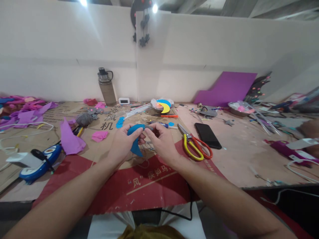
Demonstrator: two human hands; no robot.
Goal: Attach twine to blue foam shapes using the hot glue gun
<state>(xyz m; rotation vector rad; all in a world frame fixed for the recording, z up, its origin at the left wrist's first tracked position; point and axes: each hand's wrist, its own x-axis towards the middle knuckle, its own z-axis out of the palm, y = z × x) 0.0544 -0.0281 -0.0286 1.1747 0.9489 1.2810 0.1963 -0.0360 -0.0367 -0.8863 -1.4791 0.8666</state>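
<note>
Over the cardboard, my left hand (124, 141) is closed on a curved blue felt crescent (136, 148), thumb on top and fingers behind. Close against it, my right hand (160, 137) pinches a small grey piece (149, 127) at the crescent's upper tip; its kind is not clear. The fingertips of both hands nearly meet. Thin pale string (149, 146) shows behind and below the hands. Scissors (195, 144) with one yellow and one red handle lie to the right of my right hand. Small blue felt cutouts (120, 122) lie beyond my left hand.
A phone (207, 135) lies right of the scissors. A bottle (107, 88) stands at the wall near a small white clock (124, 101). Grey yarn (84, 119), purple felt (71, 139) and a blue power strip (41, 164) are at left. Another person's hand (310, 127) shows at far right.
</note>
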